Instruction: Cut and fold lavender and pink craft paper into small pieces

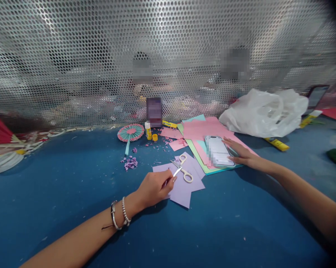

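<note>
My left hand [158,188], wearing bracelets on its wrist, is closed in a pinch at one blade tip of the scissors [187,176]. These have white handles and spread blades, and they lie over lilac paper pieces [181,197]. Stretched fingers of my right hand [242,155] rest along the right edge of a smartphone [219,152] with a lit screen. Beneath the phone is a stack of coloured paper sheets [204,128], pink on top with green and blue edges showing. Purple paper scraps [130,163] are heaped left of the lilac pieces.
A pink and teal paper fan [130,133], an uncapped glue stick [148,132] and its yellow cap [155,137] stand toward the back. Behind them rises a perforated metal panel [101,56]. A white plastic bag [263,115] sits at the right, near a yellow tube [277,144].
</note>
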A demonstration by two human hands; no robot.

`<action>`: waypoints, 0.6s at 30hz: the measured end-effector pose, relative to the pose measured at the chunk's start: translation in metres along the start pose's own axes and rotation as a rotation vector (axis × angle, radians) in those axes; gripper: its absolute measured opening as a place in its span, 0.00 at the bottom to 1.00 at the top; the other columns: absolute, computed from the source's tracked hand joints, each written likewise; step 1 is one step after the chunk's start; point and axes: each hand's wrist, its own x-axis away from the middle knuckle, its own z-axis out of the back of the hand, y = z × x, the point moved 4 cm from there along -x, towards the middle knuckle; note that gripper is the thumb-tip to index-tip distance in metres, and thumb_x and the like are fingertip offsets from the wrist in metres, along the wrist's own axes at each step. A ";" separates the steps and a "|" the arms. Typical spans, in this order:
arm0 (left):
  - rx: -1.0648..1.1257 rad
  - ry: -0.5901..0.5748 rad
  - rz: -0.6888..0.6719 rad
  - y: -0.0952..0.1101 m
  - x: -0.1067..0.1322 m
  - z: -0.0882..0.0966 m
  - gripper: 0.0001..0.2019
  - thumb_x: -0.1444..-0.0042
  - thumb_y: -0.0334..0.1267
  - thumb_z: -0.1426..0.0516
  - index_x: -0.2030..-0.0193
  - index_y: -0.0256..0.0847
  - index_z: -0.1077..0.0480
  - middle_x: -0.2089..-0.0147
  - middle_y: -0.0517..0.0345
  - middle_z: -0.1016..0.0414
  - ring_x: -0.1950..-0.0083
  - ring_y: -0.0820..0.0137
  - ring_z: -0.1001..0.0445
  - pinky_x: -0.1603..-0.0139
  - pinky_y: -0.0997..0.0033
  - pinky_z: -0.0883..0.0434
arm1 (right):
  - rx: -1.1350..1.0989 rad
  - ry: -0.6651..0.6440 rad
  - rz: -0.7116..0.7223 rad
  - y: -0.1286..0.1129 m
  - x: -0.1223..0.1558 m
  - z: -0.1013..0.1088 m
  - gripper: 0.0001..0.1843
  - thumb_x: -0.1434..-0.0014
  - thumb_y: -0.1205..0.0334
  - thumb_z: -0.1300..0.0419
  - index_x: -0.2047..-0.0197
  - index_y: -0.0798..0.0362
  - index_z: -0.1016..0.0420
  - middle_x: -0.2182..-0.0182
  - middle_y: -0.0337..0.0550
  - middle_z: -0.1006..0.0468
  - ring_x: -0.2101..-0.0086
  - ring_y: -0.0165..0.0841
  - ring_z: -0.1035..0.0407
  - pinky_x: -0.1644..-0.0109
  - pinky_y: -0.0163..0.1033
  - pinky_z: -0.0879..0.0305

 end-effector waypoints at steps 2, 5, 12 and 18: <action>-0.002 -0.001 0.002 0.000 0.000 0.000 0.13 0.38 0.38 0.56 0.71 0.38 0.38 0.79 0.64 0.38 0.79 0.77 0.42 0.76 0.76 0.46 | -0.016 0.002 -0.033 0.000 0.001 0.000 0.37 0.44 0.44 0.49 0.36 0.30 0.63 0.34 0.24 0.65 0.37 0.42 0.68 0.35 0.54 0.66; -0.003 0.004 -0.004 0.001 0.000 0.001 0.13 0.38 0.38 0.55 0.72 0.38 0.39 0.79 0.64 0.38 0.78 0.77 0.42 0.76 0.76 0.46 | -0.071 0.018 -0.104 0.000 0.002 0.001 0.35 0.42 0.45 0.51 0.36 0.28 0.64 0.34 0.22 0.65 0.37 0.42 0.68 0.35 0.53 0.66; 0.006 0.000 -0.013 0.001 0.000 0.000 0.13 0.38 0.38 0.55 0.72 0.38 0.39 0.79 0.64 0.39 0.78 0.77 0.43 0.76 0.75 0.46 | -0.126 0.197 -0.113 -0.011 -0.002 0.004 0.32 0.41 0.46 0.51 0.36 0.34 0.59 0.34 0.32 0.60 0.37 0.44 0.61 0.35 0.49 0.60; 0.013 -0.008 -0.007 0.000 0.000 0.000 0.12 0.38 0.37 0.55 0.72 0.38 0.40 0.79 0.65 0.40 0.79 0.77 0.43 0.76 0.76 0.47 | -0.037 0.297 -0.027 -0.023 -0.006 0.006 0.31 0.41 0.47 0.52 0.36 0.38 0.56 0.35 0.38 0.54 0.38 0.44 0.59 0.35 0.50 0.60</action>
